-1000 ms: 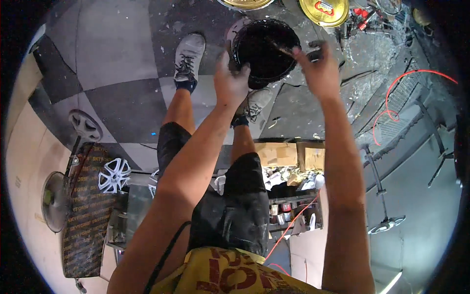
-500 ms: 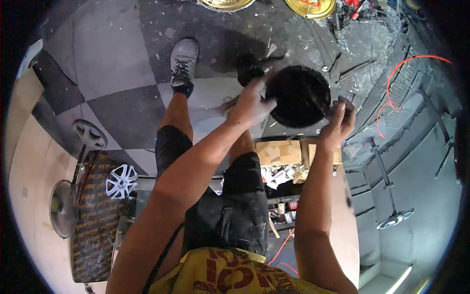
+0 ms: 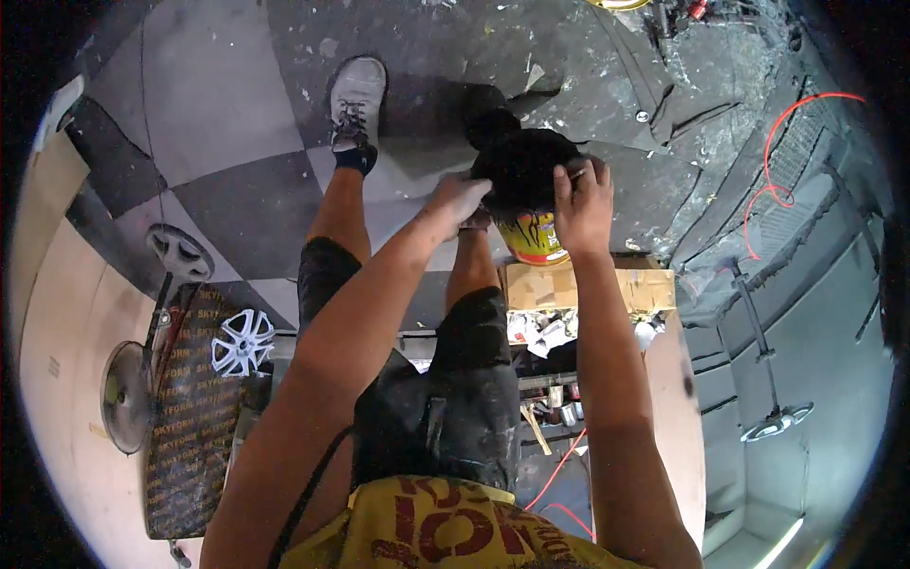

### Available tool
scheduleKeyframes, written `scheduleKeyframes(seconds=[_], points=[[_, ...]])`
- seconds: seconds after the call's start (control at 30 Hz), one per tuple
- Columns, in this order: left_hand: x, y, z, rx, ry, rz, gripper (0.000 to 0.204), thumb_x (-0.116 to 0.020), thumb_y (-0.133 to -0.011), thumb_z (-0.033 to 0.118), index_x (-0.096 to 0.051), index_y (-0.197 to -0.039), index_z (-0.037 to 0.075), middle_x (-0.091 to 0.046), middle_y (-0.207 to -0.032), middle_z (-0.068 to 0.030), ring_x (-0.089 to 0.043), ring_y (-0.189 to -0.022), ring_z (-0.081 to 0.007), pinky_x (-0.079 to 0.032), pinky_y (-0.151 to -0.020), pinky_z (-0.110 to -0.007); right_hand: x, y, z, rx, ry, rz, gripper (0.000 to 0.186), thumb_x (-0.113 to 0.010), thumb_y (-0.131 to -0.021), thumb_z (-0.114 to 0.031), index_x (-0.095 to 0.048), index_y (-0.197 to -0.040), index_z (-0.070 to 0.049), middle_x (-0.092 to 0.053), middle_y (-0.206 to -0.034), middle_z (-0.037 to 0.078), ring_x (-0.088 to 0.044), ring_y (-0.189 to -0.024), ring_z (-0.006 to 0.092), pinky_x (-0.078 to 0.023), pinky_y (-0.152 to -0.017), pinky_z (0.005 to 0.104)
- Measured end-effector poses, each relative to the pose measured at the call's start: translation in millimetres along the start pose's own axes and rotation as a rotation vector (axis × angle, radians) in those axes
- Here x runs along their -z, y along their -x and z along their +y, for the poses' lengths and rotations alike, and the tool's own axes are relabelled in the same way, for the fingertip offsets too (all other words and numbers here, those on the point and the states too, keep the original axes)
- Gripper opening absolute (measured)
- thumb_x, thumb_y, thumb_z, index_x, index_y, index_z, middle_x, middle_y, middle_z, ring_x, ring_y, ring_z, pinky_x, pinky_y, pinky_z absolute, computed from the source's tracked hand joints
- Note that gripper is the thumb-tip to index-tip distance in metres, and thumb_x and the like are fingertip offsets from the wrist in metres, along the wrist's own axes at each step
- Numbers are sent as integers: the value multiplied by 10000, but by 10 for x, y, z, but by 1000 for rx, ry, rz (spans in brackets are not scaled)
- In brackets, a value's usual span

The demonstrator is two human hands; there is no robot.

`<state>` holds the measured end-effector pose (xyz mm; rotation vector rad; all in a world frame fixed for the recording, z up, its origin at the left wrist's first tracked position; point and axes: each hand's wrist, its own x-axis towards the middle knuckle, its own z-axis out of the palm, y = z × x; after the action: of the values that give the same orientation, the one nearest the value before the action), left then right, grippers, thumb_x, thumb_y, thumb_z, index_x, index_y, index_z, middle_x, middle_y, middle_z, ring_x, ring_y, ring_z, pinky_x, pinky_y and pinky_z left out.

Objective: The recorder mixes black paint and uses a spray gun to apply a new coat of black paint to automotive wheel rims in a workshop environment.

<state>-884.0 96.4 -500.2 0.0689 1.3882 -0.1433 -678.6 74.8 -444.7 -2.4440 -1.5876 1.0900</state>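
Note:
A paint can [image 3: 536,245] with a yellow and red label is in front of me, black drips running down its side. Its mouth is black and looks round. The can tilts, so the side with the label faces me. My left hand [image 3: 457,202] is closed at the left edge of the rim, with its thumb pointing toward the can. On the right edge my right hand [image 3: 585,207] is closed, thumb up against the rim and fingers curled beyond. Part of the rim behind the fingers is hidden. A dark rounded shape [image 3: 488,121] lies just beyond the can.
Below the can is a cardboard box [image 3: 635,287] with crumpled paper and small cans near it. My left shoe [image 3: 358,100] is on the checkered floor [image 3: 218,114]. A red hose [image 3: 777,128] curls at the right. A silver wheel cover [image 3: 243,342] and a fan [image 3: 127,396] stand at the left.
The can has moved left and toward me, and has tipped so its labelled side now shows. Both hands came with it, the right one moving farther left. My view has shifted slightly.

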Motion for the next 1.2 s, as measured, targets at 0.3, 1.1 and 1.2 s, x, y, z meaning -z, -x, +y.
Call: scheduleKeyframes(seconds=[0.3, 1.1, 1.2], points=[[213, -151, -53, 83, -48, -20, 318, -495, -998, 300, -663, -984, 31, -627, -782, -65, -578, -609, -152, -460, -509, -339, -313, -159, -266, -195, 238, -32, 449, -472, -1013, -461, -623, -1137, -57, -561, -1157, 251, -562, -1101, 463, -424, -930, 599], [392, -219, 17, 7, -45, -73, 600, -459, -1001, 563, -632, -728, 58, -561, -598, -68, -511, -435, -173, -427, -403, -327, -414, -607, -475, -498, 278, -316, 576, -370, -1022, -527, -598, -1313, -85, -587, -1294, 269, -574, -1221, 451, -390, -1033, 619], [362, -199, 59, 41, -50, -53, 590, -460, -990, 568, -638, -757, 56, -582, -632, -75, -536, -456, -181, -449, -417, -321, -410, -640, -485, -515, 306, -341, 588, -360, -1022, -535, -589, -1330, -89, -574, -1320, 269, -559, -1247, 449, -376, -1056, 612]])
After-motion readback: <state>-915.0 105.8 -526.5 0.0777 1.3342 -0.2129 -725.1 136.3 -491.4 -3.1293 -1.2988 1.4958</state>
